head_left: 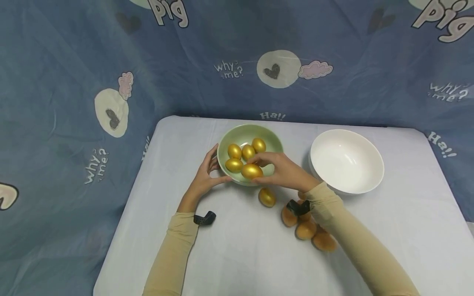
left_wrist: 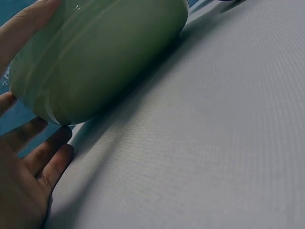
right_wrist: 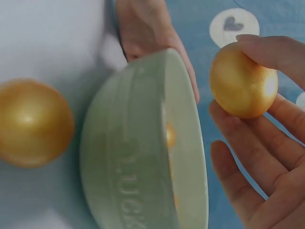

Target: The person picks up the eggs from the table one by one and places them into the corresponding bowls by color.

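While the left hand (head_left: 204, 179) cups the 9 o'clock side of the pale green ceramic bowl (head_left: 274, 142), thumb at the near rim and fingers (left_wrist: 45, 160) lying loosely against the outer wall, the right hand (head_left: 283, 170) pinches one glossy gold egg (head_left: 252, 171) between thumb and fingertips. That egg sits over the bowl's 6 o'clock rim, not resting on anything in the right wrist view (right_wrist: 243, 81). Four more gold eggs (head_left: 242, 154) lie inside the bowl, clustered toward its centre. A further gold egg (head_left: 267, 197) rests on the pale grey cloth-covered desk (head_left: 237, 255), just beside the bowl at 6 o'clock. Matt brown eggs (head_left: 309, 230) lie grouped at 5 o'clock, partly hidden under the right sleeve. An empty white round bowl (head_left: 346, 160) stands at 3 o'clock, apart from the green one.
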Demonstrator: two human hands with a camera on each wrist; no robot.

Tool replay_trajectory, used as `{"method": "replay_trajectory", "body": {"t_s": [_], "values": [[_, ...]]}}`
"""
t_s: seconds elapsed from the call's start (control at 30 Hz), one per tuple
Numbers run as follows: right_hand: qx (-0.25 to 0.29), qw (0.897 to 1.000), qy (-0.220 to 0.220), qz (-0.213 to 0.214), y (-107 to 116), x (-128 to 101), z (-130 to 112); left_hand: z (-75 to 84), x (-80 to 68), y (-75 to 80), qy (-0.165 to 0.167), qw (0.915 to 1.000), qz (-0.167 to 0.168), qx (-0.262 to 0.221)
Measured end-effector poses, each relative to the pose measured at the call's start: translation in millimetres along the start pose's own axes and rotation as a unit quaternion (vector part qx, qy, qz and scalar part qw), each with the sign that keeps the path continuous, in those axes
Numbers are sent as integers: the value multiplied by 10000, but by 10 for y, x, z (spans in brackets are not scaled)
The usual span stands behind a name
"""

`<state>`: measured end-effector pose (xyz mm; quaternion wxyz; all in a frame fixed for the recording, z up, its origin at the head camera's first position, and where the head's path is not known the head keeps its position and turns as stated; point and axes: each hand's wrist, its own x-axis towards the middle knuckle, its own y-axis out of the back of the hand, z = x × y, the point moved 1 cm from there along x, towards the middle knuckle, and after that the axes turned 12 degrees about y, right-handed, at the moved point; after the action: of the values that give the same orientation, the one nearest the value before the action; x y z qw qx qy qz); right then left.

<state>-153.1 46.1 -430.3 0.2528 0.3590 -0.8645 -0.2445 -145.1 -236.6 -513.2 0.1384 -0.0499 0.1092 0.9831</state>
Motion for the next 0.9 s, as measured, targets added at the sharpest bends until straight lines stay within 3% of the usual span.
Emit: {"method": "replay_trajectory", "body": {"t_s": [0.37,0.9], "values": [[332,9994,-58,57,114,294,147,-21,-3,6,4,10000,-3,-67],[292,9985,-427,156,210,708,378,-3,6,-3,-100,9999,-11,-68]]}}
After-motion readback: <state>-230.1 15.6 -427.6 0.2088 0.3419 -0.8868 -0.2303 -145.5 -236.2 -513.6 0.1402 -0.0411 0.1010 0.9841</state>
